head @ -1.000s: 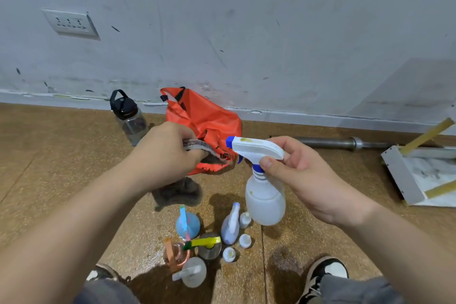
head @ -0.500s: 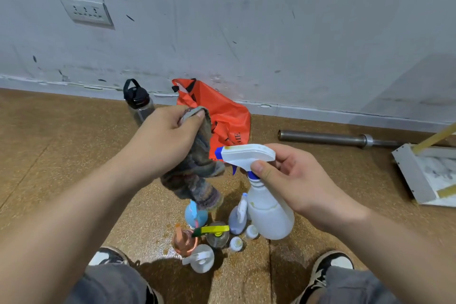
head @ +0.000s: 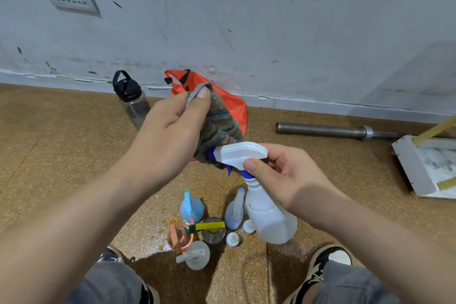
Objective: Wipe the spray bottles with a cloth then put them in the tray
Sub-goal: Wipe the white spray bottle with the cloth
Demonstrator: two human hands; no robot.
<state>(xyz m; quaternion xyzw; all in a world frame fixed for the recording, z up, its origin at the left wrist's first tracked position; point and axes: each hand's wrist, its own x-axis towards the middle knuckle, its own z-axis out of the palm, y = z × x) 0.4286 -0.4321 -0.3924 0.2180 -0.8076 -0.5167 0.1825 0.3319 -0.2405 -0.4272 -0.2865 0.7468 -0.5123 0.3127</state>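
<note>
A: Left hand (head: 170, 131) clamps the striped cloth (head: 217, 126), fingers curled, cloth against the white spray bottle (head: 269, 217) nozzle!

B: Right hand (head: 283, 175) grips its neck, thumb across, above the floor (head: 61, 155), over the small bottles (head: 192, 210).

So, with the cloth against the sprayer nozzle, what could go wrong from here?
The right hand grips the white spray bottle only at its neck, so a push from the left hand with the cloth might twist it loose. It hangs right above the small bottles standing on the floor; a drop would likely topple them.
</note>
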